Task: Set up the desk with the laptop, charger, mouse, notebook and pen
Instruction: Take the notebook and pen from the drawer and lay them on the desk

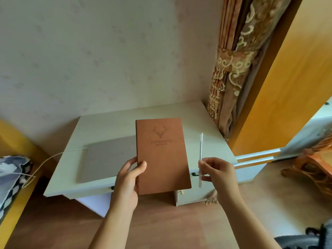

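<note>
Soft daylight, wide-angle edge distortion.

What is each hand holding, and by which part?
Left hand holds the notebook by its lower left edge; right hand pinches the pen near its lower end.

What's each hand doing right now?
Left hand: closed on the notebook.
Right hand: closed on the pen.

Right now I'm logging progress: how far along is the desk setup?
Done: the closed laptop lies on the desk, a white cable at its left edge. In hand: left hand holds the notebook, right hand the pen. No mouse visible.
</note>
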